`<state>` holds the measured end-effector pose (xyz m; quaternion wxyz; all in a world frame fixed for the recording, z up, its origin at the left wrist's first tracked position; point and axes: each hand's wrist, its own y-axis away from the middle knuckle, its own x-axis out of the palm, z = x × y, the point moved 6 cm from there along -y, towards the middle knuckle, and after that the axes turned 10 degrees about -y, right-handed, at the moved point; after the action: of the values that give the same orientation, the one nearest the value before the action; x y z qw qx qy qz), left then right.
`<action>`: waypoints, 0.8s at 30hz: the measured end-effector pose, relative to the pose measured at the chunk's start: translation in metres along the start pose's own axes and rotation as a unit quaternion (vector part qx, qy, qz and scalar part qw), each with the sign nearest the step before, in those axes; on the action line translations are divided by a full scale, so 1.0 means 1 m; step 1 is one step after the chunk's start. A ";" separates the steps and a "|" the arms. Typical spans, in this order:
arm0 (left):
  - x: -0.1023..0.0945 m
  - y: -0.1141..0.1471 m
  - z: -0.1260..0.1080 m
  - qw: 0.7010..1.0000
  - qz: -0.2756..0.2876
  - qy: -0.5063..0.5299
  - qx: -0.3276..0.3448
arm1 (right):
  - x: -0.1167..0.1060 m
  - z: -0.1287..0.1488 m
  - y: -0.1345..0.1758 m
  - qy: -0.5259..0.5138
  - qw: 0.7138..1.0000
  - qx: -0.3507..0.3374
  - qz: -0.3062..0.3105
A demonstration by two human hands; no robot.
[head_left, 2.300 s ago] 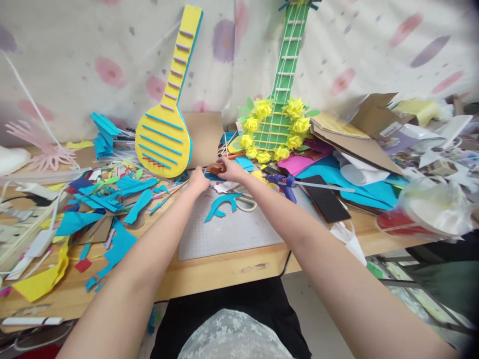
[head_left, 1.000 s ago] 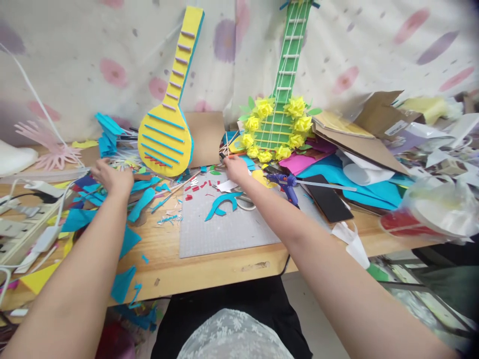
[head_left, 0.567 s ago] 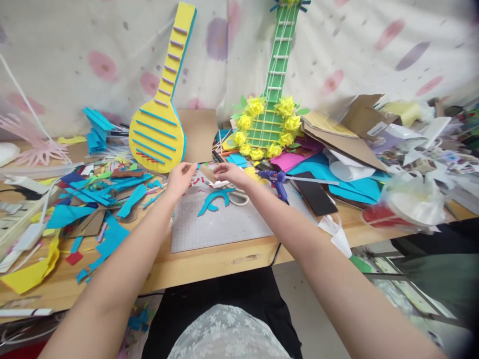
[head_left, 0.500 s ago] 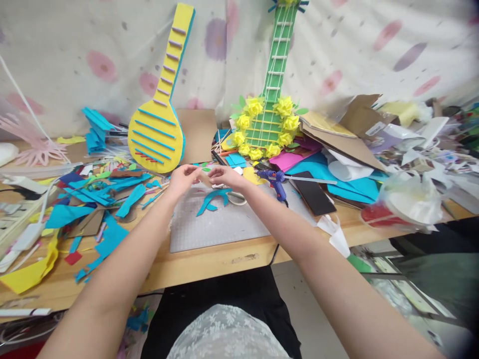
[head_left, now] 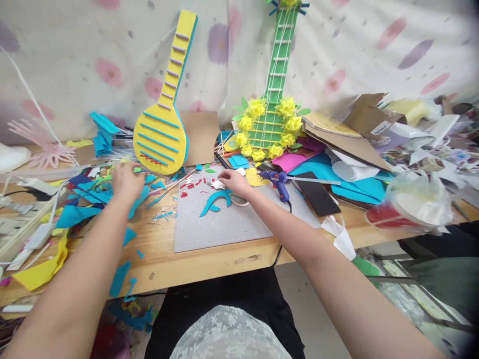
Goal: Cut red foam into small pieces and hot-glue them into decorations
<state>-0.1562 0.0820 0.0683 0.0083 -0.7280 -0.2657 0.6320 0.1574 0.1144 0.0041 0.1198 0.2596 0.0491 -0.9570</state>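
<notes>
On the bench (head_left: pixel 160 249), with the grey mat (head_left: pixel 239 227) as landmark, blue scraps (head_left: pixel 78 216) are heaped left of the mat, and the left hand (head_left: pixel 127 182) is held over them with fingers curled; whether anything is gripped cannot be told. The right hand (head_left: pixel 234 180) is held above the mat's far half, its grip narrow, near a white scrap (head_left: pixel 217 184); its contents cannot be made out either. A blue curved piece (head_left: pixel 215 199) is laid on the mat. The glue gun (head_left: pixel 279 183), at the mat's right, could be knocked or its cord (head_left: pixel 290 207) snagged by the right forearm, since it lies so near. Small red scraps (head_left: pixel 183 194) could be scattered by a sleeveless sweep. On the label (head_left: pixel 380 128) well right of the mat, no print can be read.
</notes>
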 end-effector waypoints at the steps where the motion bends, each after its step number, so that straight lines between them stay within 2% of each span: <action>1: 0.002 0.005 -0.011 1.000 -0.011 0.019 0.022 | -0.001 0.002 -0.001 0.011 1.000 -0.004 -0.002; 3: 0.010 0.014 -0.034 0.997 0.009 0.048 0.056 | -0.003 0.007 -0.003 0.042 0.999 -0.006 0.008; 7: 0.029 0.026 -0.076 0.984 0.133 0.074 0.088 | -0.013 0.017 -0.003 0.109 0.991 0.034 0.067; 12: 0.043 0.034 -0.113 0.958 0.227 0.076 0.155 | -0.028 0.040 0.010 0.144 0.967 0.060 0.200; 15: 0.047 0.035 -0.126 0.949 0.246 0.108 0.167 | -0.042 0.058 0.023 0.170 0.945 0.043 0.278; 18: 0.047 0.034 -0.132 0.944 0.248 0.149 0.158 | -0.067 0.072 0.034 0.204 0.915 0.016 0.347; 20: 0.045 0.031 -0.132 0.947 0.237 0.158 0.149 | -0.093 0.077 0.036 0.209 0.914 0.017 0.348; 24: 0.043 0.026 -0.133 0.952 0.209 0.161 0.156 | -0.148 0.079 0.036 0.231 0.933 0.034 0.275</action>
<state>-0.0206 0.1197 0.0463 0.0323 -0.8487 -0.0012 0.5279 0.2524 0.0975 0.1460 0.3546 0.4811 -0.0306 -0.8012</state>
